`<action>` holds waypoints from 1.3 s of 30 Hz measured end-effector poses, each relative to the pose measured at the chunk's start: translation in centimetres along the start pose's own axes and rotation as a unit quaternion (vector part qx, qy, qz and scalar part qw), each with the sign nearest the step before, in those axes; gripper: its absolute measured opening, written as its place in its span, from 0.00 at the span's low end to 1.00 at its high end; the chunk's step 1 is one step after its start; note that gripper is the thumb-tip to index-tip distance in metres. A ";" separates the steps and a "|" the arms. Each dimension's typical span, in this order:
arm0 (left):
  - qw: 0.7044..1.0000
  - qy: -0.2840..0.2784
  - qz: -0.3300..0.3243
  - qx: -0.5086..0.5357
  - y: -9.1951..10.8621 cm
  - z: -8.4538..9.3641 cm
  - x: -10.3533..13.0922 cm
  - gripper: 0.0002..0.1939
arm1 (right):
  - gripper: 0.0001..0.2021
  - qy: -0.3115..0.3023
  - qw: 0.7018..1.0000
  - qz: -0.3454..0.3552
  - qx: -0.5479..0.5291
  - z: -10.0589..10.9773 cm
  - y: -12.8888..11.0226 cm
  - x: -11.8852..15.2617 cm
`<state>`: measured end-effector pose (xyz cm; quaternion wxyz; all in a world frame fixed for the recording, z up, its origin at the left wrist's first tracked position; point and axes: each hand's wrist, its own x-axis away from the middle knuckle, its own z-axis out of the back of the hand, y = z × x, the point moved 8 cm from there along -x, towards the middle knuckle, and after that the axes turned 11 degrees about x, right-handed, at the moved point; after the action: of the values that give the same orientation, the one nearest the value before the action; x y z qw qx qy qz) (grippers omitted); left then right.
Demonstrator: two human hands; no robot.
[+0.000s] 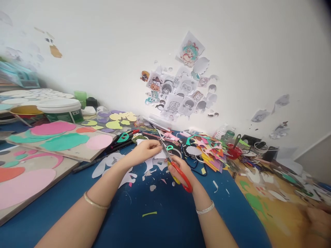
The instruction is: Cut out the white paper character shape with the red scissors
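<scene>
Over the blue table mat, my right hand (182, 168) is closed round a pair of scissors (184, 175) with red and yellow handles. Their blades point up and to the left, close to the fingertips of my left hand (147, 150). Those left fingers are pinched together; what they hold is too small or hidden to make out. Just right of the blades shows a small teal ring-shaped piece (169, 147). White paper scraps (155, 167) lie beneath both hands, and white cut-out shapes (106, 163) are behind my left forearm.
Boards (90, 155) with coloured cut-outs and a white-lidded tub (59, 105) stand left. A heap of coloured paper scraps (210, 148) is at the right, beside a red dish (234, 151). A blurred hand of another person (319, 218) shows at lower right.
</scene>
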<state>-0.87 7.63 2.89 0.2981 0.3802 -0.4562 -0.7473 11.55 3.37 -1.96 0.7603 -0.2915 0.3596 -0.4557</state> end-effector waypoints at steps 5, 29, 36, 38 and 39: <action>1.000 0.003 0.014 0.018 -0.1 0.4 0.0 0.17 | 0.27 -0.005 1.000 -0.004 -0.004 0.0 -0.1 -0.1; 0.997 -0.039 0.046 -0.040 -0.2 2.2 0.8 0.16 | 0.21 0.033 0.998 -0.043 0.026 0.6 1.6 -0.2; 0.946 -0.056 0.256 -0.192 -4.8 8.3 4.6 0.09 | 0.17 0.075 0.992 -0.073 0.073 1.1 3.1 -0.3; 0.917 -0.062 0.330 -0.216 -6.6 9.4 5.8 0.08 | 0.16 0.072 0.992 -0.072 0.073 0.9 3.3 -0.3; 0.910 -0.053 0.345 -0.223 -7.2 9.9 6.0 0.07 | 0.16 0.074 0.992 -0.072 0.073 0.8 3.5 -0.4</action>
<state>-13.12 10.32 -2.54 0.5901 0.0827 -0.3953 -0.6991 13.80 5.23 -4.07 0.7161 -0.2262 0.3588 -0.5544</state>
